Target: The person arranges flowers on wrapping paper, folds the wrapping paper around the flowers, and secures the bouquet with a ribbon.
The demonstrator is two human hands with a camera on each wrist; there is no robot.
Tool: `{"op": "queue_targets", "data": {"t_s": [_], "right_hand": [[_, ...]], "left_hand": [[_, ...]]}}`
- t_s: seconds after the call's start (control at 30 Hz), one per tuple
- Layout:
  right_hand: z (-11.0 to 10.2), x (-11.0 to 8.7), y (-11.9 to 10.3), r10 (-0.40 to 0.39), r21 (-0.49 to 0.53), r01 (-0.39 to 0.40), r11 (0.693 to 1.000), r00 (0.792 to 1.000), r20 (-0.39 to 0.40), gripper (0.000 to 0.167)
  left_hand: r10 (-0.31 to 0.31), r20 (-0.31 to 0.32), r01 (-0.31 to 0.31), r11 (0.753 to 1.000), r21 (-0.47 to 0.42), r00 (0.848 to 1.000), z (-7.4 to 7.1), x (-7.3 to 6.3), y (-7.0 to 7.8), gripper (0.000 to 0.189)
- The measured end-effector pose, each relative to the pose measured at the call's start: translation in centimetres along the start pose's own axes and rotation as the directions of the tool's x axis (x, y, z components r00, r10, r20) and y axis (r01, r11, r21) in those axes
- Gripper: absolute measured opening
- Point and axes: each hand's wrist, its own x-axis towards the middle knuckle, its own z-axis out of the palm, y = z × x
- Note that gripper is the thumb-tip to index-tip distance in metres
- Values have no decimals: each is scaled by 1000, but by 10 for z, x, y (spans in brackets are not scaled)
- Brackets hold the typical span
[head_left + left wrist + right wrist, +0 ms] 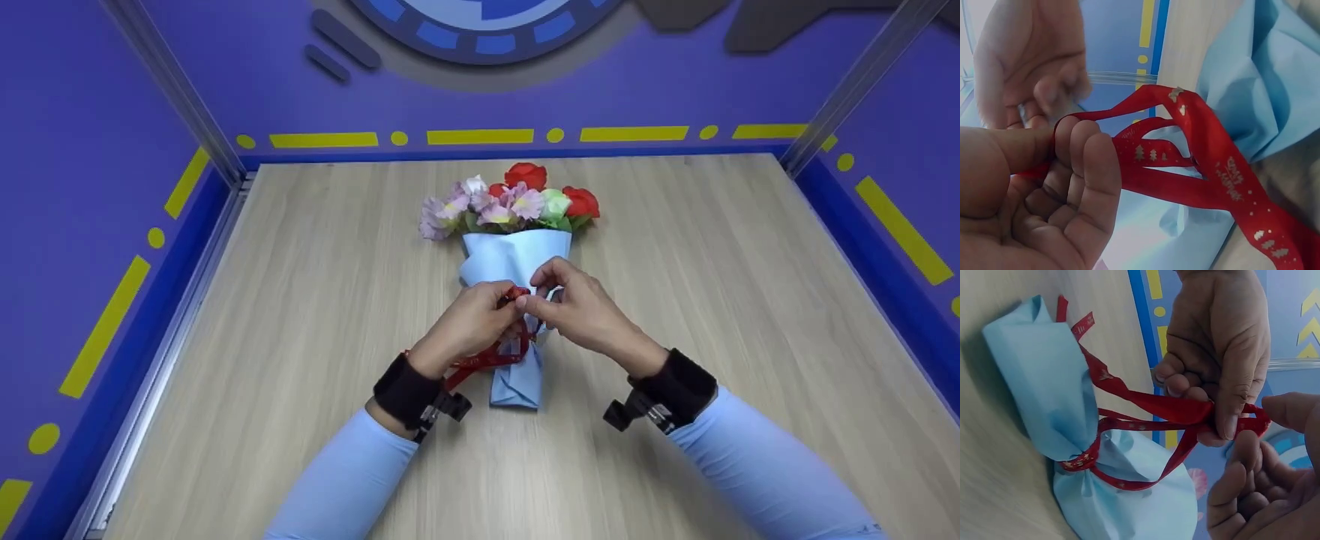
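Observation:
A bouquet of artificial flowers (510,202) in light blue wrapping (517,251) lies on the table, blooms toward the far wall. A red ribbon (1207,146) with gold tree prints is tied round the gathered waist of the wrapping (1044,394). Over the bouquet, my left hand (476,315) pinches ribbon strands and a loop between thumb and fingers. My right hand (581,307) meets it from the other side, fingers curled, with its thumb and a fingertip at the end of the ribbon loop. Loose ribbon tails hang beside the wrapped stems.
The wooden table (300,247) is bounded by blue panels (337,112) with yellow markings at the back and sides. Metal rails run along the corners. Black wrist straps (409,390) with small cameras sit above both hands.

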Motion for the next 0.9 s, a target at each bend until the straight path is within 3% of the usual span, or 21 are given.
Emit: {"op": "queue_targets", "data": {"t_s": [0.13,0.33,0.43,0.6,0.7,0.83,0.9], "right_hand": [[9,-9,10,114,41,-118,992,990,79,40],[23,-15,28,180,263,-219,940,970,162,43],[21,-16,35,173,337,-220,915,971,165,31],[8,-17,39,143,370,-189,910,979,148,12],[-1,-18,40,110,429,-164,888,983,149,10],[-9,-21,45,72,527,-159,835,981,181,12],[-11,-23,47,70,534,-170,828,977,202,13]], "left_hand": [[17,17,-17,1000,1,1000,-1,0,-1,20],[40,22,-41,997,59,999,-2,0,-1,21],[73,-16,-70,986,151,997,-2,2,-2,19],[129,-87,-103,960,259,988,-3,4,-5,20],[124,-95,-97,962,254,988,-3,5,-5,20],[85,-77,-67,975,212,993,-2,4,-5,18],[68,-69,-53,979,197,995,0,5,-6,17]]}}
